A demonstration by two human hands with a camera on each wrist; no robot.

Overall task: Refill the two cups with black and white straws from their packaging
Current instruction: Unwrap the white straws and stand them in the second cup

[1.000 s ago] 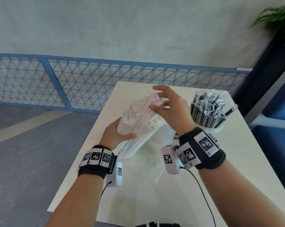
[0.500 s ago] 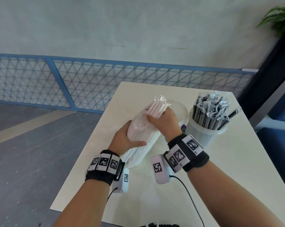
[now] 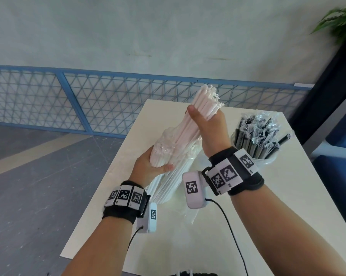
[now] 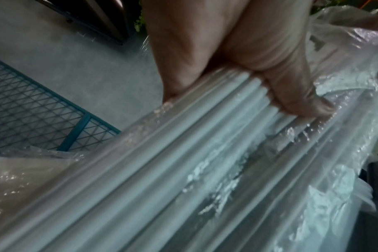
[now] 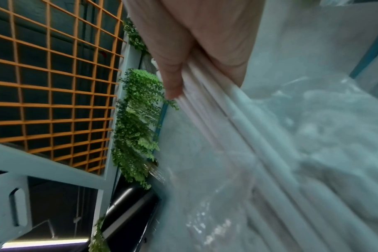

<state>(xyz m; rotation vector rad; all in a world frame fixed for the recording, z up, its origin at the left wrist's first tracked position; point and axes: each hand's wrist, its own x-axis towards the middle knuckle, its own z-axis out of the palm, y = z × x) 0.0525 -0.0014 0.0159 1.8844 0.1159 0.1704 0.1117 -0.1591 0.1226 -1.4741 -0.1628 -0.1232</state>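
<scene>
A clear plastic package [image 3: 166, 182] of white straws stands tilted above the table, and my left hand [image 3: 146, 170] grips it round its middle. My right hand [image 3: 210, 126] grips a bundle of white straws [image 3: 205, 100] near their top ends, raised partly out of the package's open mouth. The left wrist view shows my left hand [image 4: 248, 51] curled round the wrapped straws [image 4: 183, 153]. In the right wrist view my right hand [image 5: 205, 34] clasps the straws [image 5: 237, 127]. A white cup [image 3: 267, 161] full of wrapped black straws [image 3: 255, 134] stands to the right. The second cup is hidden behind my hands.
The white table [image 3: 287, 216] has edges close on the left and front. A crumpled clear plastic bag [image 3: 190, 212] lies under my wrists. A blue mesh fence [image 3: 88, 104] runs behind, and a green plant [image 3: 341, 20] hangs at top right.
My right hand closed round the tops of the white straws and pulled a bundle upward out of the package. My left hand kept its grip on the package.
</scene>
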